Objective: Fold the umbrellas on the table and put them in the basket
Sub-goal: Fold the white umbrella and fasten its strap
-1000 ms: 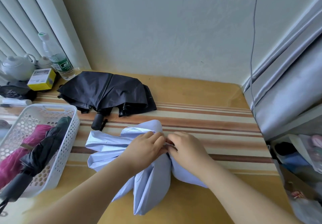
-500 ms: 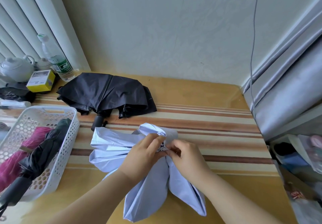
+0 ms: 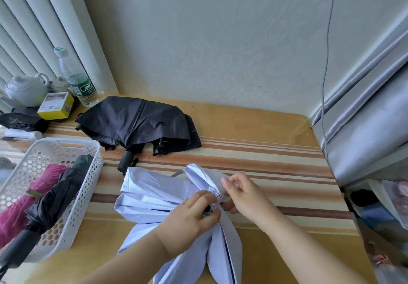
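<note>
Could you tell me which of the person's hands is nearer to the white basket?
Left. The left hand grips the light blue umbrella just right of the white basket; the right hand pinches its fabric farther right.

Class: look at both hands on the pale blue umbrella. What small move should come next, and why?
Probably the right hand should lay its pinched panel flat round the pale blue umbrella, since the left hand grips the gathered middle while other panels splay loose.
</note>
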The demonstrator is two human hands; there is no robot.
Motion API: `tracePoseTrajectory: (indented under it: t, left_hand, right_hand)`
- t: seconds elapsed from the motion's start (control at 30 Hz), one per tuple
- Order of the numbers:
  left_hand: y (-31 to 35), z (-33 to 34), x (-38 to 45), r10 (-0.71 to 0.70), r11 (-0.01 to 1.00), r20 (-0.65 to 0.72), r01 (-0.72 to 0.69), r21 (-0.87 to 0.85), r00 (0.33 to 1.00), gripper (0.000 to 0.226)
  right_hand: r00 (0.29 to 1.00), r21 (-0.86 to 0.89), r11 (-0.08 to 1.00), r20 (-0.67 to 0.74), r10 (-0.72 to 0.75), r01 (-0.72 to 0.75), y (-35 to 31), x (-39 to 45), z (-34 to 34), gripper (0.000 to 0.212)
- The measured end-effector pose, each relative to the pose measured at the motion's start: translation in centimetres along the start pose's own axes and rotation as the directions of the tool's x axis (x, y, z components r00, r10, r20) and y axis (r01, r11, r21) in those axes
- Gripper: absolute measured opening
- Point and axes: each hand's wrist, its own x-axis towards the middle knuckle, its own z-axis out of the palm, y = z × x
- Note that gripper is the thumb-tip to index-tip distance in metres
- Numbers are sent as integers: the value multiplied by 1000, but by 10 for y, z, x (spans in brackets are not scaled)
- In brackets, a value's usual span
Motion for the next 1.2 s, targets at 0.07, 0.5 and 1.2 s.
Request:
tracePoseTrajectory:
  t: [0.07,0.5,1.2]
  left_hand:
    - [3,6,-4,57,998,-5,-57,-14,998,16]
    - [-6,-1,-1,82,996,-39,-83,-26,996,18]
    - [-19,-8,-15,130,991,-55,-129,33,990,26]
  right_hand:
    - [990,-103,990,96,108,-98,-17,6,1,42]
    - [951,193,961,199,-237,199,-8,17,13,8]
    - [763,-64,855,491,-421,514,-8,14,34,58]
